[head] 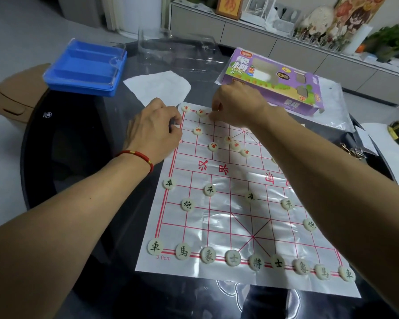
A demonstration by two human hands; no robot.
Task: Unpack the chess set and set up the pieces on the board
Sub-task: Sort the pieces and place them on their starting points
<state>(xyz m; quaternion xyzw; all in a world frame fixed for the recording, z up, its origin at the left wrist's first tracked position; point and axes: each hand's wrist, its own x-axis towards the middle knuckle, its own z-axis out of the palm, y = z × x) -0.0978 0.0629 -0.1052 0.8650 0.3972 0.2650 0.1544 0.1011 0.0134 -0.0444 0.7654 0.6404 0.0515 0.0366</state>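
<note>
A thin plastic Chinese chess board with red lines lies on the dark table. Round cream pieces with black characters fill its near row, with two cannons and several soldiers in front. Red-character pieces sit loosely at the far half; two stand on the far row. My right hand hovers over the far row, fingers pinched together, what they hold is hidden. My left hand, red string at the wrist, rests curled at the board's far-left edge, fingertips pressing the sheet.
A blue piece tray under a clear lid stands at the far left. The purple game box lies at the far right, clear plastic packaging and a white paper behind the board. Keys lie right.
</note>
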